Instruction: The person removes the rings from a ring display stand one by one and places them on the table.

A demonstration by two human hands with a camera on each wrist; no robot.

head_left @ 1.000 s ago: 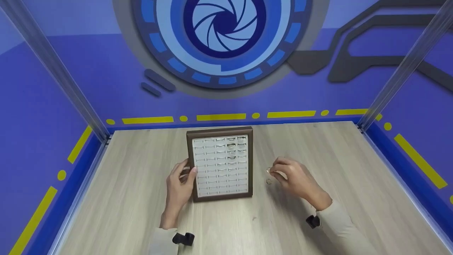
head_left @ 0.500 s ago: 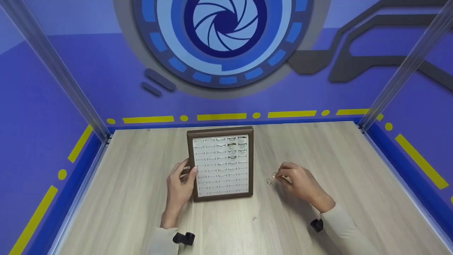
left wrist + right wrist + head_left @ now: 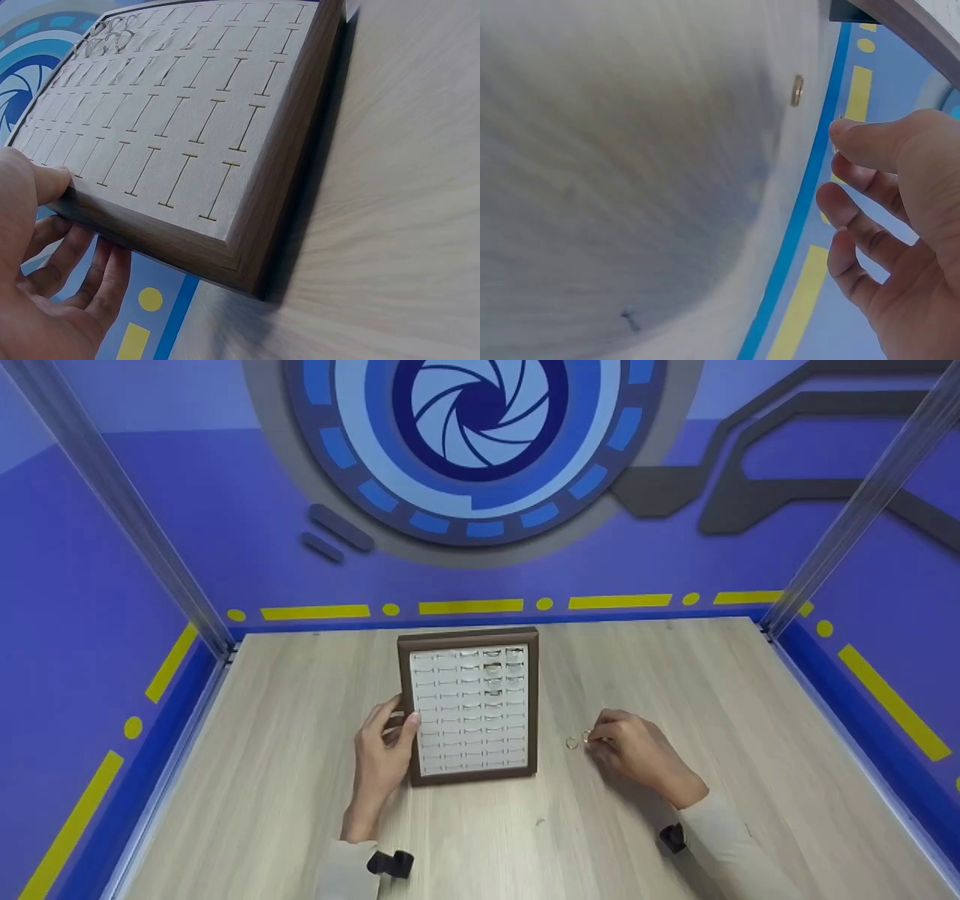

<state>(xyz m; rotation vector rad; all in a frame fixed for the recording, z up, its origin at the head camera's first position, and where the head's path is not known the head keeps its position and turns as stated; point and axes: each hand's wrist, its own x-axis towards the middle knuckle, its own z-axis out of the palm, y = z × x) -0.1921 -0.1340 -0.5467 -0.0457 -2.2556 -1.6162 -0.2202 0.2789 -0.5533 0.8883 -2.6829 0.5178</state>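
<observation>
Near the far edge of the table point(image 3: 300, 720), about midway between its left and right edges, the display board point(image 3: 459, 750) faces the person. The left hand point(image 3: 382, 754) grips the board's left edge, thumb on the front, fingers behind. The right hand point(image 3: 634, 746), to the right of the board, pinches a ring point(image 3: 586, 736) between thumb and fingertips. A loose ring point(image 3: 572, 742) lies on the table just beside it, between the right hand and the board's right edge.

Change over the last second: the right hand has shifted right, away from the board, bringing the pinched ring alongside the loose one. Board and left hand hold position. For the work in hand, this suggests the pinched ring is being handled at the table, clear of the slots.

Seated rings point(image 3: 492, 667) occupy slots toward the board's upper right corner; their exact count is indistinct. Fingers hide most of the pinched ring; whether it touches the table cannot be determined. The board's rear support is hidden.
</observation>
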